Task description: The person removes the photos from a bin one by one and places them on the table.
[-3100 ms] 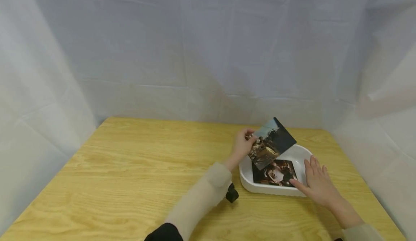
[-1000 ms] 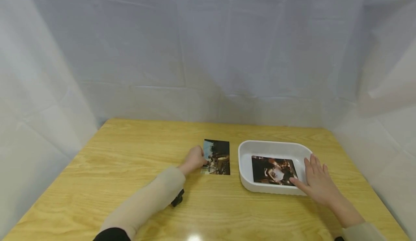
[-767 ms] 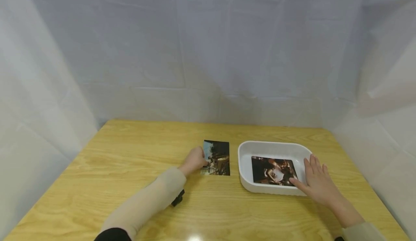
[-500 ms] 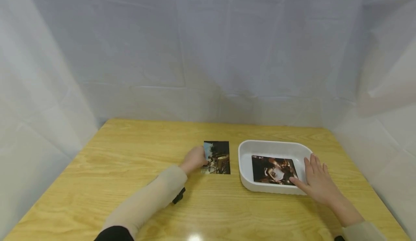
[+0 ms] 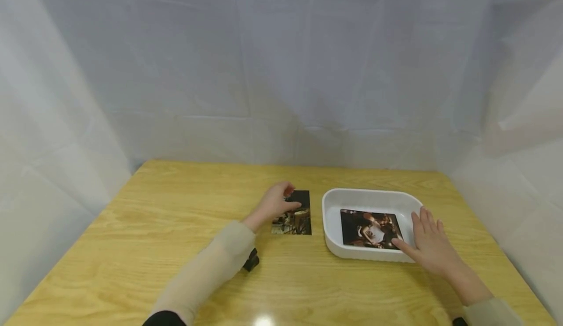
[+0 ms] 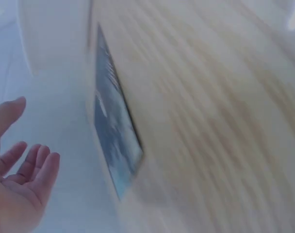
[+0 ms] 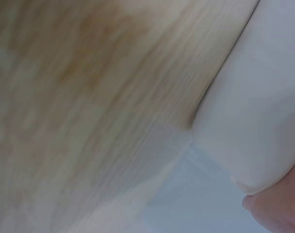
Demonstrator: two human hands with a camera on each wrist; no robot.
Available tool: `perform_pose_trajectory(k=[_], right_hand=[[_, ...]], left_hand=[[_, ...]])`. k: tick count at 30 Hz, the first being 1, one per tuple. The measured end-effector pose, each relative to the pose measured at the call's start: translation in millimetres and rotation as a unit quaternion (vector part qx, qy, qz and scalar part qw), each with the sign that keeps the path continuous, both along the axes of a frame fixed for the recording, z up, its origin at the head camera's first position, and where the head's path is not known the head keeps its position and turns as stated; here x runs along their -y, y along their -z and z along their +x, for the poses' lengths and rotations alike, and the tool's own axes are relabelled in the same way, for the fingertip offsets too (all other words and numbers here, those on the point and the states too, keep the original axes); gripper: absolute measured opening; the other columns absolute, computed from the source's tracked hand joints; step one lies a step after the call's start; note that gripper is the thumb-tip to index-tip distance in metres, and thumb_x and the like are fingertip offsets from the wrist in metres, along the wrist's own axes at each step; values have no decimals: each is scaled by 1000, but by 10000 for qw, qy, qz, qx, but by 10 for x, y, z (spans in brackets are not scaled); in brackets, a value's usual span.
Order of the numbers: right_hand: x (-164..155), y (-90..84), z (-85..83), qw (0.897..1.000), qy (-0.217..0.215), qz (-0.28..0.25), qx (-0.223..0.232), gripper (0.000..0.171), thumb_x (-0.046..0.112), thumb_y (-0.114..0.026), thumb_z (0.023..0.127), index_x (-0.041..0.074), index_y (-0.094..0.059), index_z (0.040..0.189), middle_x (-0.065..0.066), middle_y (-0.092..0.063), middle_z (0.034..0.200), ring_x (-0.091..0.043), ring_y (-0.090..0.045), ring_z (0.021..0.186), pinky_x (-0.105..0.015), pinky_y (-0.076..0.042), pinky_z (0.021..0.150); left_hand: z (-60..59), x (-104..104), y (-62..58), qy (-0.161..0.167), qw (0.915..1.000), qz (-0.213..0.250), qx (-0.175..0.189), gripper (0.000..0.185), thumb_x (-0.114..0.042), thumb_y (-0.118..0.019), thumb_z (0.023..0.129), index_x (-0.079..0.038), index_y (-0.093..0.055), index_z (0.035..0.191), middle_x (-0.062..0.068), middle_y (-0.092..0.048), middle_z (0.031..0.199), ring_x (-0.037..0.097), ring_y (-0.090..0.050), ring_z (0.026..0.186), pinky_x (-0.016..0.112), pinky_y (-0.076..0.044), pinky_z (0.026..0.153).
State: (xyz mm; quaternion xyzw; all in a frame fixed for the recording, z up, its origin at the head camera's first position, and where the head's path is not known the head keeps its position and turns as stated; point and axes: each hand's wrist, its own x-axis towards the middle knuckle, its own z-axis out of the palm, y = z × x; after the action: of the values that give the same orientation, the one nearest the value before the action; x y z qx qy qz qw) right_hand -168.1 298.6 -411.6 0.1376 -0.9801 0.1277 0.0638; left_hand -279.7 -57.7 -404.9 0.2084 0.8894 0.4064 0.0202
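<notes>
Plywood table (image 5: 154, 248), pale yellow with a flowing grain and a light glare near the front edge, fills the bottom of the head view, closed in by creased white sheeting (image 5: 281, 72). On it lies a glossy rectangular photo (image 5: 295, 221), flat, dark in tone, its long axis running away from the person toward the back sheeting. Just to its right stands a smooth white tray (image 5: 331, 208) with rounded corners and a low wall; a second photo (image 5: 370, 228) lies flat inside it, its long axis across the table from left to right.

The left hand (image 5: 276, 203) hovers over the far left corner of the table photo with the fingers loose and spread, gripping nothing; the left wrist view, blurred, shows the same relaxed open palm beside the print. Half a second earlier that hand sat curled at the photo's left edge; now it has lifted and slid toward the far end, covering the corner that showed pale sky before. The photo itself has not shifted.

The right hand (image 5: 428, 245) lies flat, fingers straight, on the tray's near right rim, the thumb at the corner of the tray photo, unchanged from the earlier frames. Sleeves are a soft beige knit.
</notes>
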Motion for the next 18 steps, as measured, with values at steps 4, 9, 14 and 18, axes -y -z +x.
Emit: perform_pose_trajectory(k=[4,9,14,18], right_hand=[[-7,0,8,10000,11,-7,53,86,48,-46,87,-22,-16,128,-43,-1,132,-50,2,124,-57,5,97],[-22,-2,13,9999,44,4,133,87,48,-46,87,-21,-15,129,-42,0,133,-49,3,124,-58,4,97],[-26,3,17,9999,51,32,130,87,48,-46,87,-21,-15,129,-42,0,133,-49,3,124,-58,3,97],[-22,12,21,9999,35,28,93,86,48,-46,87,-21,-15,129,-42,0,133,-48,3,125,-57,4,97]], left_hand=[[17,-138,-67,218,9995,125,-205,48,-21,-68,79,1,-49,118,16,-53,111,25,-51,100,36,-42,84],[43,-338,-132,469,9980,344,-250,47,-20,-68,79,-1,-50,118,13,-53,111,23,-50,101,33,-43,82],[76,-545,-167,678,9962,447,-298,46,-21,-68,79,-3,-51,117,10,-53,111,21,-50,101,33,-43,83],[80,-704,-137,864,9945,494,-330,45,-22,-68,79,-4,-51,116,10,-53,112,20,-50,102,30,-43,83]])
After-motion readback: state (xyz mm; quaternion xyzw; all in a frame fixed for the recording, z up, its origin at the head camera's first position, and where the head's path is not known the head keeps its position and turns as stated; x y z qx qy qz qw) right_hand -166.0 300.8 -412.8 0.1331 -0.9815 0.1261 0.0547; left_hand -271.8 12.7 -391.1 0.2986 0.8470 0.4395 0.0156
